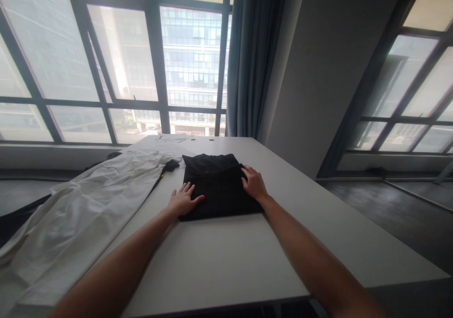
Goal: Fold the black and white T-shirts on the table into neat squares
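A black garment (219,193), folded into a flat rectangle, lies on the white table (219,256) in front of me. Its far part is a raised, uneven flap; what kind of garment it is I cannot tell. On its left edge rests my left hand (184,199), palm down with fingers spread. My right hand (254,182) is at the upper right edge, its fingertips touching the cloth at the flap's corner. Those fingers are bent, and the thumb lies on top of the fabric.
White cloth (92,214) is spread over the table's left side and hangs past its edge. A dark strap-like item (166,169) lies beside it. Papers (173,138) sit at the far end, near a blue curtain (251,63) and windows.
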